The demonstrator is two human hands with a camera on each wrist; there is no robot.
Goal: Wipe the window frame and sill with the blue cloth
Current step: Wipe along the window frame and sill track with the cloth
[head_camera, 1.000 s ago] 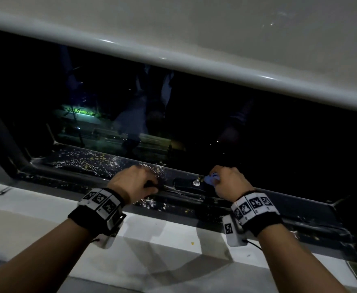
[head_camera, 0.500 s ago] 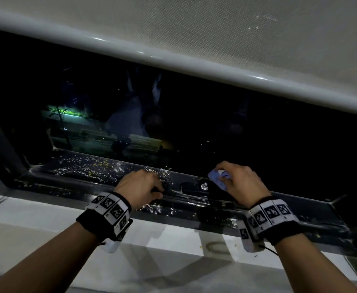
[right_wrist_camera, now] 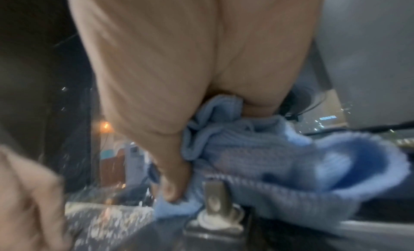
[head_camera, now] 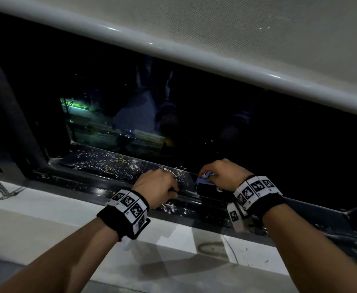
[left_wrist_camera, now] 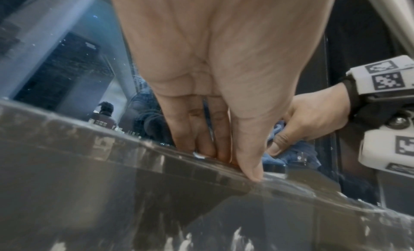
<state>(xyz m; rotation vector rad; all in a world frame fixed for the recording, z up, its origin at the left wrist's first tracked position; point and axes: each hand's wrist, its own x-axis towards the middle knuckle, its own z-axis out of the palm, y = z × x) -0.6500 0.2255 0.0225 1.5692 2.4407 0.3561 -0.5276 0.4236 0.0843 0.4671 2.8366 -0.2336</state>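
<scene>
On the dark frame (head_camera: 101, 166), we bunch the cloth (head_camera: 205, 180) in our right hand (head_camera: 224, 176), curled tight; speckled dirt runs leftward, past our left hand (head_camera: 156, 187) gripping the frame's ridge.

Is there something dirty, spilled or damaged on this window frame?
Yes. White and yellowish specks lie scattered over the dark window frame, mostly left of the left hand, with more below it. The right hand presses the blue cloth beside them. No damage is visible.

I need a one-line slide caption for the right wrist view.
Right hand presses the bunched blue cloth against a metal latch on the window frame.
</scene>
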